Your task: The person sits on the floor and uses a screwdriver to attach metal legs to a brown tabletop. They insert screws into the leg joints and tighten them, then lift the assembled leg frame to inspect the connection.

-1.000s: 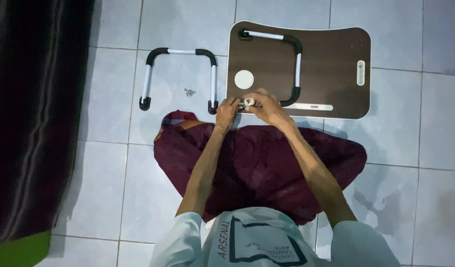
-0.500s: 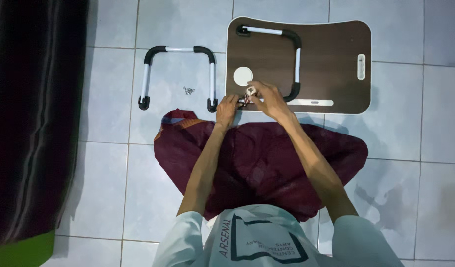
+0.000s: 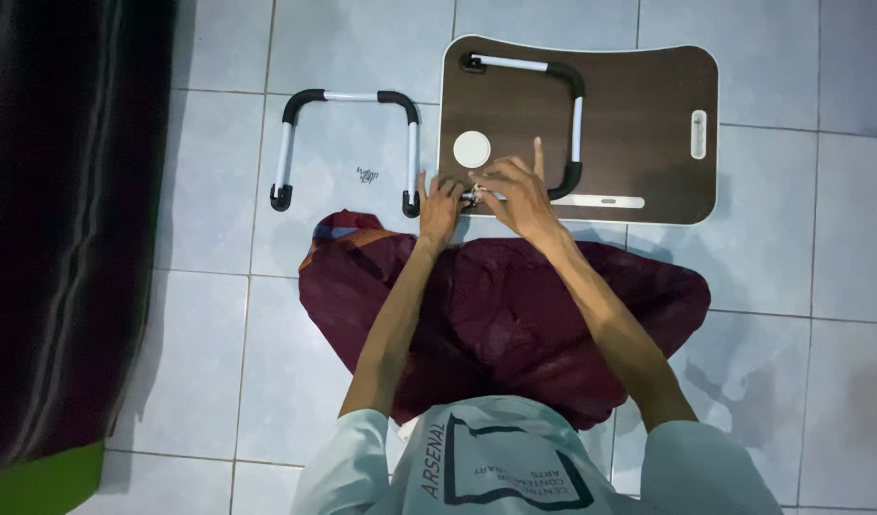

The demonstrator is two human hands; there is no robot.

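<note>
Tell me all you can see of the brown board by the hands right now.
The brown board lies flat on the tiled floor, dark wood-look with a pale edge, rounded corners, a white round disc and two pale slots. A U-shaped leg, white tube with black bends, lies on it. The left hand and right hand rest at its near edge.

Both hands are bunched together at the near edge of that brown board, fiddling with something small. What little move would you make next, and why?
Probably a further turn of the small metal piece pinched between the left hand and right hand. It sits at the near edge of the brown board, close to the free end of the leg frame lying on it, and the second frame lies loose on the tiled floor.
</note>
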